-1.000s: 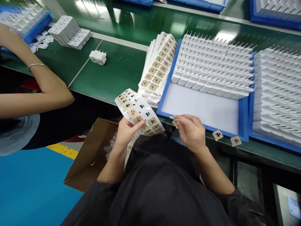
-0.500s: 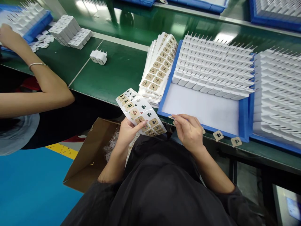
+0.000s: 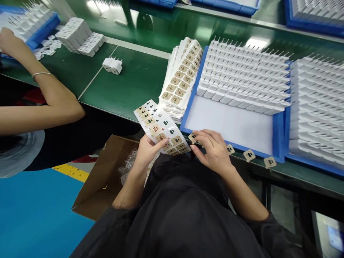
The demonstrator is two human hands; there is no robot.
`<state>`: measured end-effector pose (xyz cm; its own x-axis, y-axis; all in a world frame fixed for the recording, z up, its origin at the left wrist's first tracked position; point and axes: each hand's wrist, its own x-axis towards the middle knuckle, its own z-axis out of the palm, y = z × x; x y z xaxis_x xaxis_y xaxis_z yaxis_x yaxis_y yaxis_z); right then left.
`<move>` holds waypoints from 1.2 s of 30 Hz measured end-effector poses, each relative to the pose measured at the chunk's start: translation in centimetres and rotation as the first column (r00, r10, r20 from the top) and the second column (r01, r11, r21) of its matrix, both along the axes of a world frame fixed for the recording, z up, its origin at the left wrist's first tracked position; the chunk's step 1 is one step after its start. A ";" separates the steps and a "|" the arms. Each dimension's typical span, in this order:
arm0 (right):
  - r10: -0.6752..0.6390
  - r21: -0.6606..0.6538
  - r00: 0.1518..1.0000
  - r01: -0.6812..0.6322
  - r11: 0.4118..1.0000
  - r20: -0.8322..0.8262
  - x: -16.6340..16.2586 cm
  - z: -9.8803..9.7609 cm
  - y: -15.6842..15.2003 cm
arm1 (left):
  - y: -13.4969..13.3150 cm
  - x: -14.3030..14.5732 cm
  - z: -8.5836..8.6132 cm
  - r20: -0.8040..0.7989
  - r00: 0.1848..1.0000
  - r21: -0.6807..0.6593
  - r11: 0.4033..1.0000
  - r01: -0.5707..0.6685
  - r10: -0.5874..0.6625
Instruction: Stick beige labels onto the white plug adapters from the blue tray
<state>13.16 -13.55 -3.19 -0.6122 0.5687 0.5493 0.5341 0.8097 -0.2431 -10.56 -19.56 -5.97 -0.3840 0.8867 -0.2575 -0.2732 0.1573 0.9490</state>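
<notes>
My left hand (image 3: 147, 150) pinches a curved white sheet of stickers (image 3: 166, 123), thumb on top, above my lap. Tan stickers with dark markings cover part of the sheet; other spots are bare white. My right hand (image 3: 216, 152) is at the table's front edge, thumb spread away from the fingers. Its fingertips touch a tan sticker (image 3: 191, 137) hanging over that edge, partly covered by the fingers. Further right along the edge sit more tan stickers, one (image 3: 249, 155) by the tray corner and another (image 3: 270, 162) beyond it.
A blue tray (image 3: 278, 138) holds rows of white plug chargers (image 3: 242, 77); a second batch (image 3: 317, 111) stands at right. Left of the tray lies a stack of sticker sheets (image 3: 180, 80). Two chargers (image 3: 112, 65) stand apart. A cardboard box (image 3: 94, 186) is below; a co-worker's arm (image 3: 53, 104) is at left.
My right thumb has moved away from the fingers, and the sticker they pinched now shows flat at the table edge. The sheet in my left hand has shifted slightly right.
</notes>
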 end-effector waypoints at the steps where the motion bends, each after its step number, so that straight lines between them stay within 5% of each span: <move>1: 0.002 -0.018 0.999 -0.002 1.000 -0.039 0.0 0.1 -0.1 | 0.0 0.1 0.0 0.006 1.000 0.005 1.000 0.005 -0.005; 10: 0.027 -0.183 0.974 -0.070 0.981 -0.227 -2.5 0.7 -1.7 | -0.4 1.0 1.2 0.180 0.983 0.010 1.000 0.016 -0.018; 14: -0.025 -0.239 0.961 -0.043 0.970 -0.275 -3.2 1.1 -1.8 | -0.8 1.1 1.4 0.177 0.976 0.051 0.992 0.116 -0.124; 28: 0.061 0.023 0.978 -0.057 0.998 -0.201 -3.4 0.6 -1.6 | -0.7 1.2 1.9 0.200 0.955 0.063 0.975 0.212 -0.220; 36: 0.049 -0.222 0.945 -0.126 0.967 -0.324 -3.3 1.1 -1.5 | -0.8 1.3 2.2 0.162 0.951 0.054 0.965 0.258 -0.263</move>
